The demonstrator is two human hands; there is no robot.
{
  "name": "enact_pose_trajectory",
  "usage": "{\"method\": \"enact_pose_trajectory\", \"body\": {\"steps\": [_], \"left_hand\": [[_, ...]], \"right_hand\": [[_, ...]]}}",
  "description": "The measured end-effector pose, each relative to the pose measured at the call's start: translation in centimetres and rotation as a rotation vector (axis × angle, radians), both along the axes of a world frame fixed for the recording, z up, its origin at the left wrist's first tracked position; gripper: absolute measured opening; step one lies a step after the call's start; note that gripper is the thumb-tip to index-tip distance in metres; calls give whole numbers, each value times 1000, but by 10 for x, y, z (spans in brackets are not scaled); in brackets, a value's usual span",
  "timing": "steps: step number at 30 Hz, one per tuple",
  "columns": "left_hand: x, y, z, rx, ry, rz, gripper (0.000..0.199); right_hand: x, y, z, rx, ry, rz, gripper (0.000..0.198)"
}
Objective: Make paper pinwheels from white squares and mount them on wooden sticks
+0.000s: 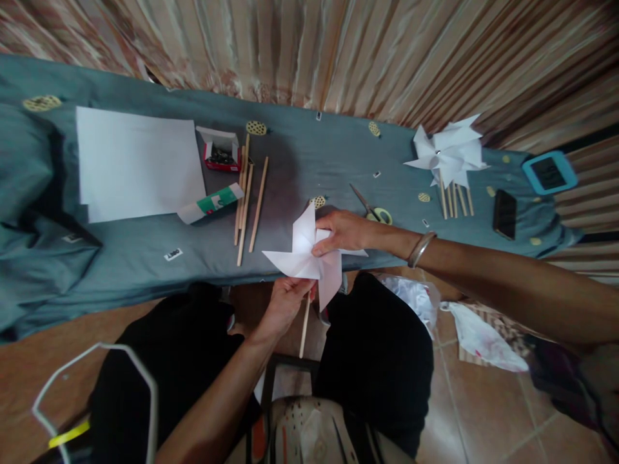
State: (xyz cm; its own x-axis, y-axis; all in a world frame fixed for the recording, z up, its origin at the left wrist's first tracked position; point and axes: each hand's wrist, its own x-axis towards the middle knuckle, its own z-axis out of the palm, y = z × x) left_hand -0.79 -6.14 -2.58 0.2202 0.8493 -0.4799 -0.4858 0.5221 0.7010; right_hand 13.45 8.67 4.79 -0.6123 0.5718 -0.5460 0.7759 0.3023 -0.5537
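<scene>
A white paper pinwheel is held over the table's near edge, its folded blades spread. A thin wooden stick slants down from behind it. My left hand is closed round the top of that stick, just under the blades. From the right, my right hand pinches the pinwheel near its centre with thumb and fingers. The fingertips partly cover the centre, so any pin there is hidden.
White paper sheets, a glue stick, a box of small metal pieces and several wooden sticks lie left. Scissors lie beyond my right hand. Several pinwheels, a phone and a blue-framed device are right.
</scene>
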Motion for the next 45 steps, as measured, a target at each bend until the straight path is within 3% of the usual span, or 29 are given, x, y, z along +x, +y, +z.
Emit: {"method": "enact_pose_trajectory", "body": {"steps": [9,17,26,45], "left_hand": [[1,0,-4,-1,43,-9,39],[-1,1,5,-24,82,-19,37],[-5,4,7,-11,118,-40,34],[1,-11,14,-60,168,-27,48]], "right_hand": [[-4,3,2,16,-66,35,29],[-4,1,2,48,-49,31,28],[-3,1,9,-4,-6,69,30],[-4,5,6,44,-16,120,26]]}}
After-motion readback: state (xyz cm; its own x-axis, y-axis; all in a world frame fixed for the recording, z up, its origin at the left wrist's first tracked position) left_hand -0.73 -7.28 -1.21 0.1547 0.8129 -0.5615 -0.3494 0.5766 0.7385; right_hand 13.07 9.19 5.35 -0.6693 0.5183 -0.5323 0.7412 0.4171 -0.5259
